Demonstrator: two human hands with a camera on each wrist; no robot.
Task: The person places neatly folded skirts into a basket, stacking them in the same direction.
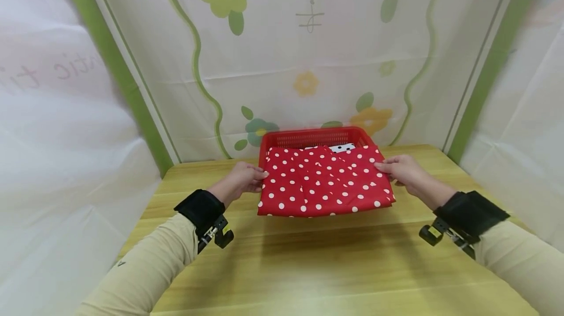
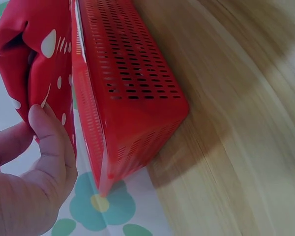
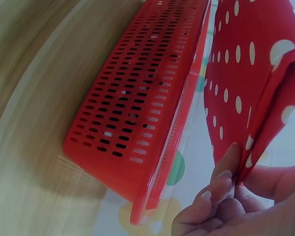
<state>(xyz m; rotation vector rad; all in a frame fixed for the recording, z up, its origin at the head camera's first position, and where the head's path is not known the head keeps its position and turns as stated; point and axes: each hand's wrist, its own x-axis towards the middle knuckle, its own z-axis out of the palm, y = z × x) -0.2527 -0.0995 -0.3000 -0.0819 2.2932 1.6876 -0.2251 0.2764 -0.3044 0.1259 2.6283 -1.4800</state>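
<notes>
A folded red cloth with white polka dots is held out flat over a red plastic basket by both hands. My left hand pinches its left edge between thumb and fingers; the left wrist view shows the folded layers of the cloth above the thumb. At the opposite edge, my right hand pinches the cloth the same way. The cloth hides most of the basket's opening and front. Behind its far edge, a white cloth with black dots shows inside the basket.
The basket stands at the far side of a wooden table, close to a white curtain printed with flowers. More white curtains hang on the left and right sides. Each wrist wears a black strap with a small camera.
</notes>
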